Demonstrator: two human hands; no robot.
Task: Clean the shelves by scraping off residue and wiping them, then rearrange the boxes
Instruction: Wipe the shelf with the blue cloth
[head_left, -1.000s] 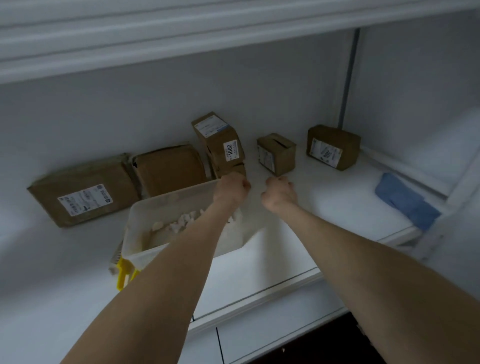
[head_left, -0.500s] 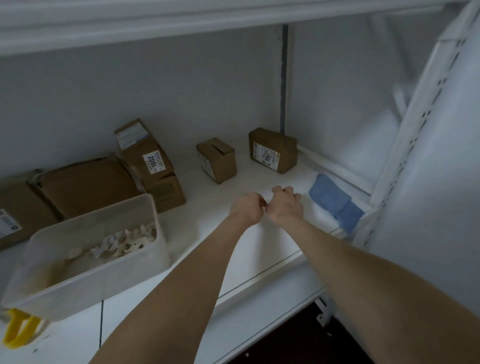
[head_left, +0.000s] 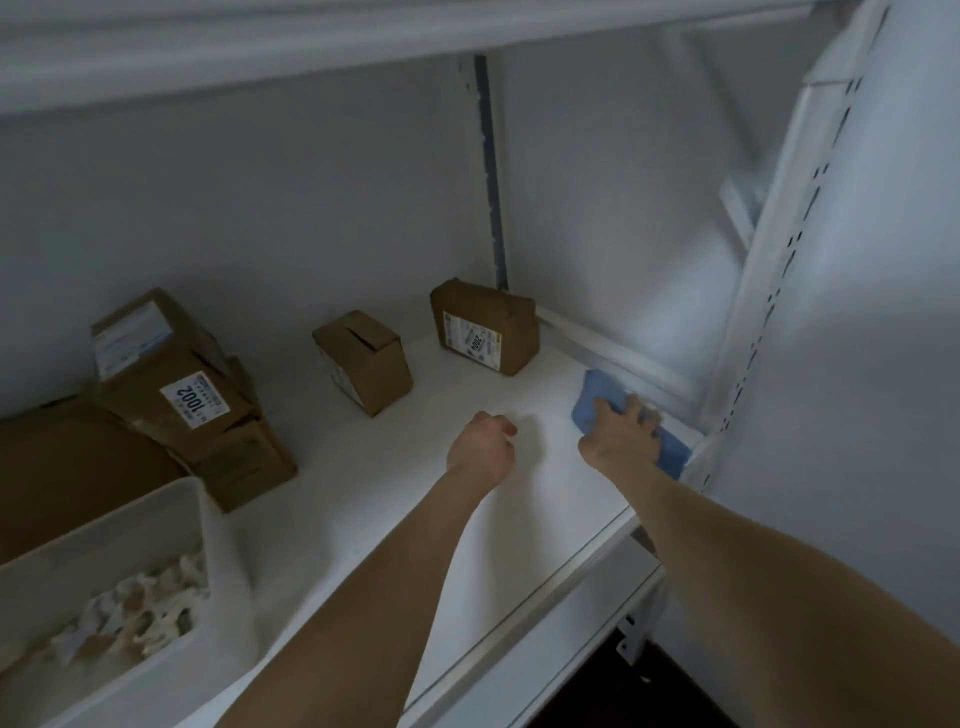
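A blue cloth (head_left: 597, 397) lies at the right end of the white shelf (head_left: 395, 499). My right hand (head_left: 621, 434) lies on top of the blue cloth, fingers spread over it. My left hand (head_left: 483, 447) hovers over the bare shelf to the left of the cloth, fingers loosely curled, holding nothing. Two small brown boxes, one (head_left: 363, 361) with a slot in its top and one (head_left: 485, 332) with a white label, stand near the back wall. A box marked 1002 (head_left: 171, 384) leans on another box at the left.
A translucent plastic tub (head_left: 104, 587) with crumpled whitish scraps sits at the lower left on the shelf. A large brown package (head_left: 67, 467) lies behind it. A perforated white upright (head_left: 769, 270) bounds the shelf on the right; another shelf board runs overhead.
The view has swung right. My right hand moved right from beside the left hand onto the blue cloth. The left hand came away from the tub and stayed near mid-shelf.
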